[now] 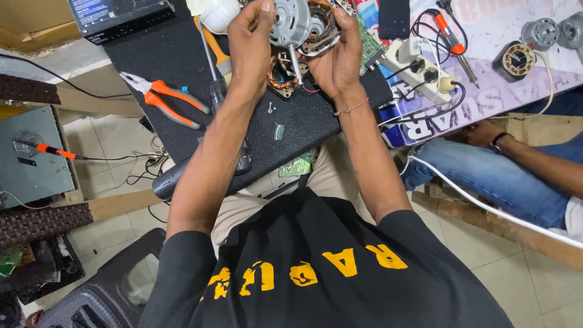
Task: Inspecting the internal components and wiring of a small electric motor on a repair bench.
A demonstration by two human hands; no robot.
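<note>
Black T-shirt fabric [316, 267] with yellow lettering fills the bottom of the view, and both forearms reach up from it to a small electric motor [293, 25] held above a dark work mat [176, 61]. Left hand [252, 42] is clamped on the motor's left side, thumb pressed to the grey metal housing near the top. Right hand [337, 58] cups the right side, fingers curled round the copper-wound stator ring [322, 24]. Its steel shaft [296, 62] points down between the two palms. Just below the grip, a second copper winding [282, 78] lies on the mat. Left of the grip rest orange-handled pliers [164, 97] and, closer in, a screwdriver [215, 73] running under the left wrist. Right of the grip sit a white power strip [419, 70] and a soldering iron [452, 39]; farther right, well apart, more small motors [516, 59]. Another person's jeans-clad leg [486, 176] and hand [483, 130] show at the right.
</note>
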